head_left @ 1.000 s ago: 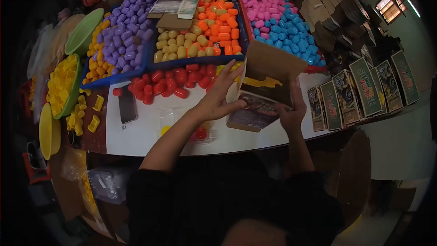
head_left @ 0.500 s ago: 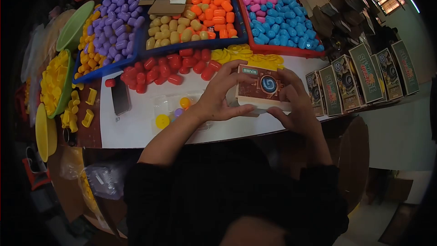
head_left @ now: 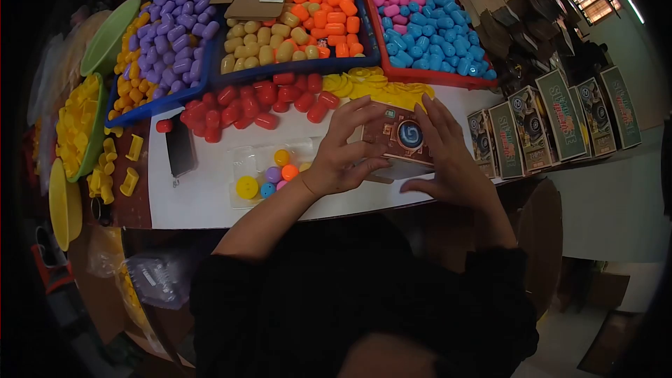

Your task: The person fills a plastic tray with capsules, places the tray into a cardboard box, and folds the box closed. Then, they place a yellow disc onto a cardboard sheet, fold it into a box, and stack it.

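Observation:
A small brown printed box (head_left: 397,134) with a round blue emblem is held between both hands above the white table top. My left hand (head_left: 344,150) grips its left side, thumb below and fingers along the upper edge. My right hand (head_left: 451,150) is against the right side, its fingers along the box edge and the thumb pointing left below. Left of the box lies a clear plastic tray (head_left: 241,161) with several coloured round pieces, partly hidden by my left forearm. Red capsules (head_left: 241,106) and flat yellow pieces (head_left: 378,84) lie just behind.
Blue bins (head_left: 280,66) hold purple, tan and orange capsules; a red bin (head_left: 448,79) holds pink and blue ones. Several upright boxes (head_left: 560,115) stand at the right. A phone (head_left: 181,148) lies left, near yellow parts (head_left: 129,182) and a green bowl (head_left: 96,150).
The box has turned and tilted slightly between my hands. My right hand's fingers have straightened and moved up along its side. More coloured pieces in the clear tray show beside my left forearm.

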`<state>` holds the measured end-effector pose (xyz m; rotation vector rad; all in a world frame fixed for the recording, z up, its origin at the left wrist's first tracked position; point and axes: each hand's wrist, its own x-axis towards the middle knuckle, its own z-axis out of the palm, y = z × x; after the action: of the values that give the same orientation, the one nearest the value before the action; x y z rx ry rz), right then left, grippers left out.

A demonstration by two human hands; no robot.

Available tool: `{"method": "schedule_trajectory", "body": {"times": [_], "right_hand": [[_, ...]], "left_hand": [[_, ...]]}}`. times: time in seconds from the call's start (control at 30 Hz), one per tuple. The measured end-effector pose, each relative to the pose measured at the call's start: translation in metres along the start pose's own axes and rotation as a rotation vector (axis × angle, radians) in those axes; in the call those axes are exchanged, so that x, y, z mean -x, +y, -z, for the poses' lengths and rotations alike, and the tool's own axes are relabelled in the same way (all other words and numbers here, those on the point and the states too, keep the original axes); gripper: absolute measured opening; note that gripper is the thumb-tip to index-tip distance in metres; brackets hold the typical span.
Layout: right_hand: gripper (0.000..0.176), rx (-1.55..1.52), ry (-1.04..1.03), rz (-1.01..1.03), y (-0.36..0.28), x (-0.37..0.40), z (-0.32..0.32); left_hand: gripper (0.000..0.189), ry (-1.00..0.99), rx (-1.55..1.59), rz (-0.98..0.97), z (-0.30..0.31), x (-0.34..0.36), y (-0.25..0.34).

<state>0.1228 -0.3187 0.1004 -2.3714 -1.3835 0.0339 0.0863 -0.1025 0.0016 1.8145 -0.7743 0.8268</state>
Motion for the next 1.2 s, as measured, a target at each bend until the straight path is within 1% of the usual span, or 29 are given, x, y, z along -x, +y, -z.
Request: {"method": "schedule_trajectory", "body": {"times": [0.03, 0.07, 0.1, 0.13, 0.17, 0.23, 0.27, 0.3, 0.37, 0.4, 0.43, 0.47, 0.5, 0.57, 0.6, 0.63, 0.67, 0.7, 0.73, 0.77, 0.8, 0.83, 0.87, 0.93, 0.97, 1.03, 1.07, 1.13, 1.2], "right_hand": [[0.099, 0.055, -0.016, -0.066, 0.004, 0.001, -0.005], [0.101, 0.115, -0.032, -0.127, 0.007, 0.002, -0.006], [0.101, 0.123, -0.03, -0.117, 0.009, 0.007, 0.001], [0.101, -0.067, 0.14, -0.233, 0.013, 0.018, 0.012], [0.101, -0.262, 0.304, -0.342, 0.018, 0.028, 0.022], [0.09, -0.751, 0.705, -0.285, 0.036, 0.05, 0.021], [0.083, -0.954, 0.713, -0.337, 0.054, 0.068, 0.012], [0.076, -1.155, 0.716, -0.393, 0.074, 0.088, -0.005], [0.061, -1.291, 0.797, -0.538, 0.112, 0.114, -0.06], [0.055, -1.455, 0.761, -0.598, 0.117, 0.125, -0.072], [0.055, -1.455, 0.75, -0.606, 0.111, 0.132, -0.073], [0.057, -1.252, 0.733, -0.66, 0.1, 0.137, -0.071], [0.058, -1.052, 0.715, -0.708, 0.085, 0.139, -0.069], [0.061, -0.656, 0.674, -0.779, 0.05, 0.133, -0.065], [0.063, -0.461, 0.644, -0.809, 0.033, 0.126, -0.064], [0.065, -0.168, 0.402, -0.54, 0.008, 0.108, -0.063], [0.067, 0.111, 0.156, -0.263, -0.014, 0.087, -0.07], [0.067, 0.196, 0.143, -0.246, -0.024, 0.076, -0.098], [0.068, 0.282, 0.127, -0.226, -0.028, 0.07, -0.123], [0.068, 0.274, 0.117, -0.231, -0.028, 0.065, -0.132], [0.056, 0.271, 0.166, -0.33, -0.026, 0.059, -0.139], [0.045, 0.263, 0.216, -0.426, -0.025, 0.053, -0.144], [0.045, 0.247, 0.208, -0.422, -0.026, 0.047, -0.142], [0.023, -0.273, 0.142, -0.53, -0.033, 0.033, -0.13], [0.023, -0.28, 0.141, -0.526, -0.04, 0.025, -0.13], [0.016, -0.545, 0.241, -0.458, -0.058, 0.008, -0.135], [0.016, -0.548, 0.239, -0.455, -0.064, 0.004, -0.138], [0.017, -0.617, 0.155, -0.427, -0.07, -0.003, -0.141], [0.017, -0.637, 0.154, -0.427, -0.072, -0.004, -0.142]], "left_hand": [[0.036, -0.054, -0.138, -0.06, 0.006, -0.006, 0.005], [0.036, -0.05, -0.139, -0.062, 0.01, -0.007, 0.01], [0.041, 0.003, -0.178, 0.011, 0.015, -0.009, 0.014], [0.047, 0.06, -0.222, 0.082, 0.02, -0.011, 0.016], [0.047, 0.075, -0.236, 0.074, 0.025, -0.014, 0.016], [0.054, 0.42, 0.134, 0.683, 0.03, -0.013, 0.019], [0.068, 0.481, 0.334, 0.742, 0.026, -0.008, 0.013], [0.068, 0.492, 0.336, 0.751, 0.024, -0.005, 0.015], [0.055, 0.0, 0.848, 1.217, 0.022, -0.003, 0.018], [0.055, 0.013, 0.852, 1.223, 0.019, -0.001, 0.017], [0.047, -0.18, 0.537, 0.939, 0.013, 0.001, 0.015], [0.041, -0.355, 0.223, 0.642, 0.007, 0.002, 0.013], [0.041, -0.353, 0.225, 0.649, 0.004, 0.005, 0.013], [0.025, -0.584, -0.119, 0.039, -0.003, 0.012, 0.015], [0.031, -0.68, -0.197, 0.028, -0.007, 0.013, 0.023], [0.031, -0.69, -0.187, 0.04, -0.013, 0.015, 0.027], [0.036, -0.817, -0.237, 0.04, -0.021, 0.017, 0.031], [0.042, -0.942, -0.284, 0.037, -0.025, 0.022, 0.035], [0.042, -0.949, -0.27, 0.045, -0.021, 0.026, 0.038], [0.055, -0.833, -0.304, 0.033, -0.011, 0.026, 0.038], [0.071, -0.714, -0.343, 0.025, 0.002, 0.025, 0.038], [0.088, -0.779, -0.384, 0.217, 0.029, 0.016, 0.044], [0.108, -0.846, -0.424, 0.41, 0.059, 0.01, 0.051], [0.126, -0.899, -0.616, 0.716, 0.099, 0.019, 0.049], [0.131, -0.997, -0.717, 0.821, 0.108, 0.028, 0.046], [0.129, -1.053, -0.732, 0.863, 0.11, 0.048, 0.041], [0.127, -1.111, -0.743, 0.897, 0.112, 0.052, 0.04], [0.126, -1.077, -0.695, 0.911, 0.116, 0.052, 0.039], [0.125, -1.047, -0.636, 0.921, 0.119, 0.056, 0.039]]}}
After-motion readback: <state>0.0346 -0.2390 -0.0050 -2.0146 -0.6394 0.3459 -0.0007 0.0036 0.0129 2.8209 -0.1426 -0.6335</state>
